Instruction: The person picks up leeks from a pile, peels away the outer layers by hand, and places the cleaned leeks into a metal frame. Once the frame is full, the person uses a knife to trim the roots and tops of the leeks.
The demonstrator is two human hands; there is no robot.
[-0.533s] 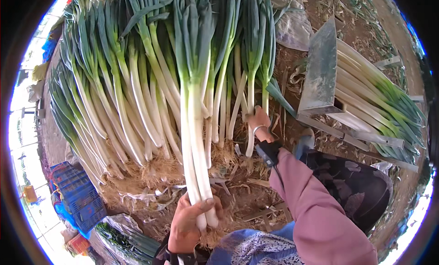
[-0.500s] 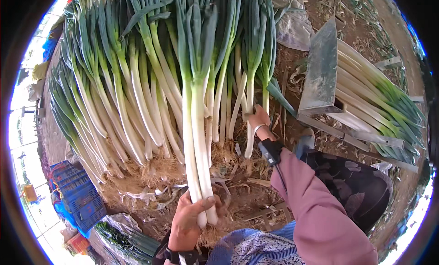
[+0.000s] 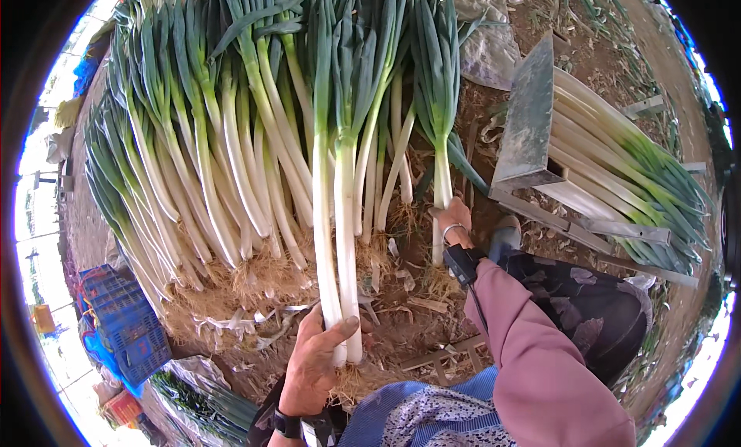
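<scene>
Left hand (image 3: 312, 362): fingers mostly hidden behind the stalks, only the thumb plain across the front; forearm cut off at lower edge. Leaf tips of the two near long green onions (image 3: 345, 246) run out at the top. Right hand (image 3: 454, 215): far side of the grip hard to see; cannot tell whether it has one stalk or two. Inner stalks of the standing heap (image 3: 224, 138) masked by those in front.

Left grip closed, thumb and fingers pinching the near pair low on the white shafts, just above the roots; leaves reach up and away, overlapping the heap. Right grip curled round the white shaft of the right-hand onion (image 3: 442, 173), well above its root end, leaves rising above the hand.

Near pair: long, straight, side by side; clean white shafts, a pale green band, then dark blue-green leaves. Roots (image 3: 355, 381) shaggy, tan, hanging below the left hand. Right-hand onion similar in colour, roots pale brown near the soil. More onions (image 3: 602, 154) lie slanted beside an upright metal plate (image 3: 525, 115).
</scene>
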